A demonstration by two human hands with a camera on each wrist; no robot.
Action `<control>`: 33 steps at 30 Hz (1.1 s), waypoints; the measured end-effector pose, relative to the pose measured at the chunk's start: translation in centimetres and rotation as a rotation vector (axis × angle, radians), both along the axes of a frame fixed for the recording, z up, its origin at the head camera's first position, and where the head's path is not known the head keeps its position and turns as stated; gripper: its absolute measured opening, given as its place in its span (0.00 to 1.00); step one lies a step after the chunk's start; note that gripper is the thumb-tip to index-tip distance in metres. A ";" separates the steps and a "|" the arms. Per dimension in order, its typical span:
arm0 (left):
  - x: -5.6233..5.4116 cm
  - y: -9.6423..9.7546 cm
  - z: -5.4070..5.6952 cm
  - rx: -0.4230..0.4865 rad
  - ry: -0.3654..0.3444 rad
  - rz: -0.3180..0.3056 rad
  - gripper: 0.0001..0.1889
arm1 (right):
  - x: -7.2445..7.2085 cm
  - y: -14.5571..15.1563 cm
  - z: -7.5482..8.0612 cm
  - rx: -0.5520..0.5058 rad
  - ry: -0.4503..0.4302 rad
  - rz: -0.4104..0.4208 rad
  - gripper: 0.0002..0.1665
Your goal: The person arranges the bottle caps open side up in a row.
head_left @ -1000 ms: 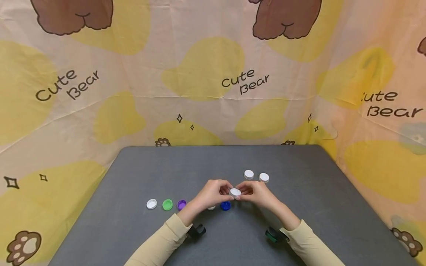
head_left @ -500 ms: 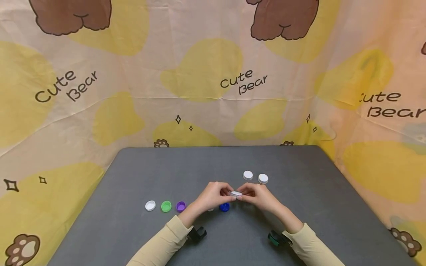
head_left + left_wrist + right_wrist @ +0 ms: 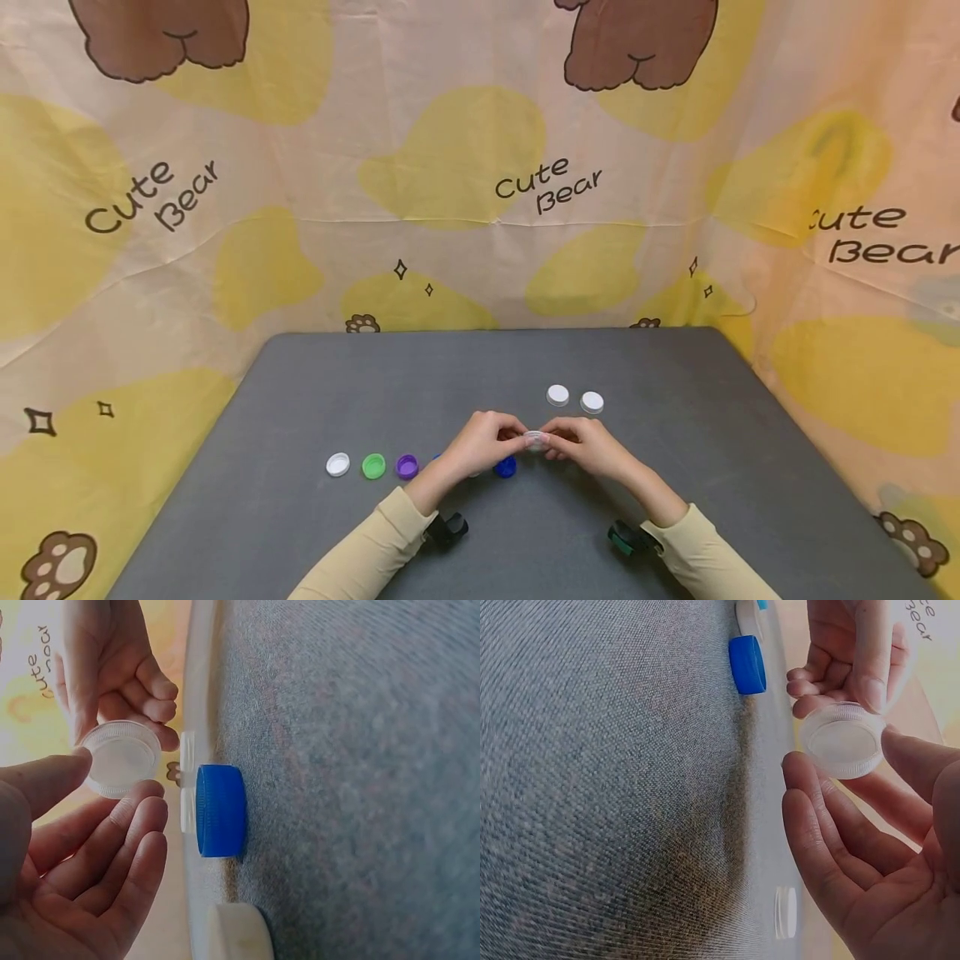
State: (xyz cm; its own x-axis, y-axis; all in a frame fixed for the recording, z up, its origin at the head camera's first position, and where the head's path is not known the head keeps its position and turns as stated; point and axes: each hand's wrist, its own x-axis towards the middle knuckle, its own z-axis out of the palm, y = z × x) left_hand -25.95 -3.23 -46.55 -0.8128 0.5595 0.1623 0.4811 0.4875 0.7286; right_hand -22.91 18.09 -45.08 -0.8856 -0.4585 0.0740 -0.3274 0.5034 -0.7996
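Observation:
Between my two hands a translucent white bottle cap (image 3: 535,440) is held up over the table. Its ribbed inner side faces me, as the left wrist view of the cap (image 3: 122,759) shows. My left hand (image 3: 482,443) pinches its left edge between thumb and fingers. At the opposite edge my right hand (image 3: 591,443) grips it the same way, thumb on the near side. A dark blue cap (image 3: 506,467) lies on the table just below the left fingers. In the right wrist view that blue cap (image 3: 748,665) stands apart from both hands.
Left of the hands, a white cap (image 3: 338,464), a green cap (image 3: 373,466) and a purple cap (image 3: 407,467) lie in a row. My left wrist mostly hides more caps there. Two white caps (image 3: 557,395) sit beyond the right hand on the grey table (image 3: 420,375).
Both hands have tipped the held cap over: its smooth white top faced up before, and its hollow side faces me now. The hands hardly shifted, and the caps on the table stayed put.

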 end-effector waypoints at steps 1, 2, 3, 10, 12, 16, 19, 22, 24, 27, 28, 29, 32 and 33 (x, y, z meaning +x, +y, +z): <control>0.0 0.0 -0.1 0.000 0.003 -0.001 0.09 | 0.0 0.0 0.0 -0.005 -0.007 0.004 0.13; 0.0 0.1 -0.1 0.001 0.003 -0.001 0.10 | 0.0 0.1 0.0 -0.008 -0.015 0.006 0.13; 0.0 0.1 -0.1 0.002 0.002 -0.001 0.10 | 0.0 0.0 0.0 -0.009 -0.025 0.005 0.14; -0.1 0.1 -0.3 0.007 0.022 -0.019 0.06 | -0.7 0.7 -1.2 -0.023 -0.062 0.020 0.16; -0.1 0.1 -0.3 0.011 0.029 -0.027 0.05 | -0.7 0.8 -1.3 -0.028 -0.079 0.023 0.16; 0.0 0.1 -0.5 0.029 0.045 -0.047 0.07 | -0.5 0.7 -1.3 -0.037 -0.128 0.018 0.16; 0.1 0.2 -0.5 0.040 0.065 -0.067 0.11 | -0.1 0.4 -0.5 -0.054 -0.166 0.018 0.16; 0.3 0.3 -0.5 0.047 0.086 -0.082 0.14 | 0.5 0.1 0.7 -0.072 -0.199 0.018 0.17; 0.4 0.4 -0.5 0.045 0.092 -0.088 0.16 | 0.6 0.0 1.2 -0.082 -0.214 0.015 0.17; 0.5 0.6 -0.5 0.031 0.099 -0.091 0.17 | 0.5 0.2 0.8 -0.097 -0.222 0.010 0.17; 0.5 0.6 -0.4 0.026 0.100 -0.092 0.17 | 0.3 0.3 0.4 -0.102 -0.223 0.008 0.17; 0.5 0.6 -0.4 0.017 0.103 -0.092 0.18 | 0.1 0.5 0.0 -0.106 -0.225 0.006 0.17; 0.5 0.8 -0.5 -0.003 0.109 -0.088 0.18 | -0.4 0.8 -1.3 -0.120 -0.231 0.001 0.17; 0.5 0.8 -0.5 -0.006 0.111 -0.086 0.18 | -0.5 0.9 -1.6 -0.121 -0.234 -0.003 0.17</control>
